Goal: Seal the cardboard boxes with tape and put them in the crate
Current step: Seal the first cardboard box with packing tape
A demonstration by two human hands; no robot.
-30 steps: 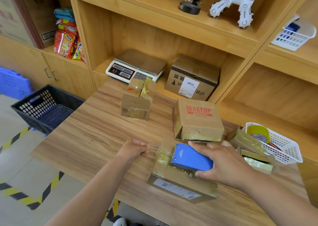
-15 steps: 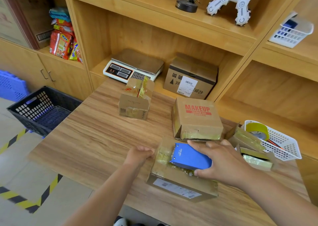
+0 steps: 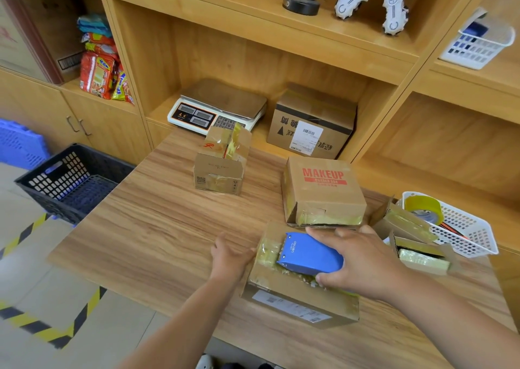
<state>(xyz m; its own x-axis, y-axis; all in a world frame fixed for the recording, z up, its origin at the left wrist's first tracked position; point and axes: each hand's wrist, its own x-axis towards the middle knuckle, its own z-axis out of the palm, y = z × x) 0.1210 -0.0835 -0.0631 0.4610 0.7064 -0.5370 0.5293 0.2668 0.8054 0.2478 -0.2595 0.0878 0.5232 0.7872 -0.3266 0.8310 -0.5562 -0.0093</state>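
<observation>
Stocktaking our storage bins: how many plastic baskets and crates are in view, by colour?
White: 2, the shelf basket and the table basket
Black: 1, the floor crate
Blue: 1, the crate at the left edge
Total: 4

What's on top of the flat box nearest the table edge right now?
A blue tape dispenser, gripped by the right hand, lies on the flat box, over yellowish tape. The left hand touches its left edge. The top under dispenser and hand is covered.
</observation>
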